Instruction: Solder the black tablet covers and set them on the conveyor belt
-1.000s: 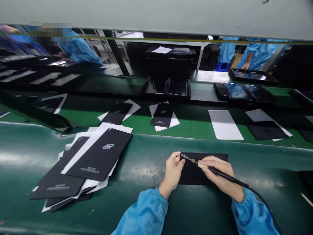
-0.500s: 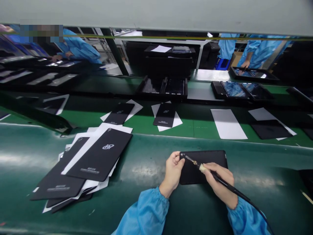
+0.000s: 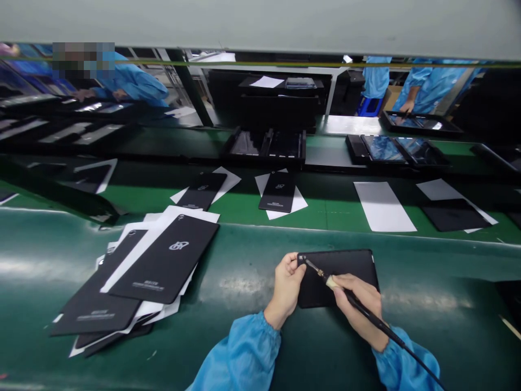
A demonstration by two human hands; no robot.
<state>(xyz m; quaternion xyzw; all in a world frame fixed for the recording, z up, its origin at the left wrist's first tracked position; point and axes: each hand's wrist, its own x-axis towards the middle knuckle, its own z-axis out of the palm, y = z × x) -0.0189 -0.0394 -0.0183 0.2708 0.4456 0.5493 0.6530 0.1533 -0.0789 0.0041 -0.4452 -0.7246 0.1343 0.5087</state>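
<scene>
**inspector:** station report. what are the hands on?

**line clerk:** left hand (image 3: 287, 288) is closed around the top-left corner of a black tablet back panel (image 3: 345, 269), with the fingers curled over its edge. right hand (image 3: 360, 309) is clenched pen-style on a soldering iron (image 3: 376, 323), and the pale collar (image 3: 331, 281) sits just ahead of the fingers. the tip is at the panel's top-left corner, beside the left hand. contact cannot be confirmed from this view.

**inspector:** what has changed?

**line clerk:** the right hand has dropped back toward the panel's lower edge, and the iron now lies at a steeper slant. more of the panel's right side is open to view. the left hand's hold looks unchanged.

**inspector:** where is the panel?

**line clerk:** flat on the curved dark green bench (image 3: 244, 277), right of a loose stack of black panels and white sheets (image 3: 163, 260). beyond it, more black panels lie on white sheets on the green conveyor belt (image 3: 321, 214).

**inspector:** any legible marks?

**line clerk:** the top panel in the stack has a white stylised logo (image 3: 179, 245), but i cannot read it as a brand with confidence. the small print block (image 3: 148, 285) below it is too small to read. no writing is legible on the panel in hand.
</scene>
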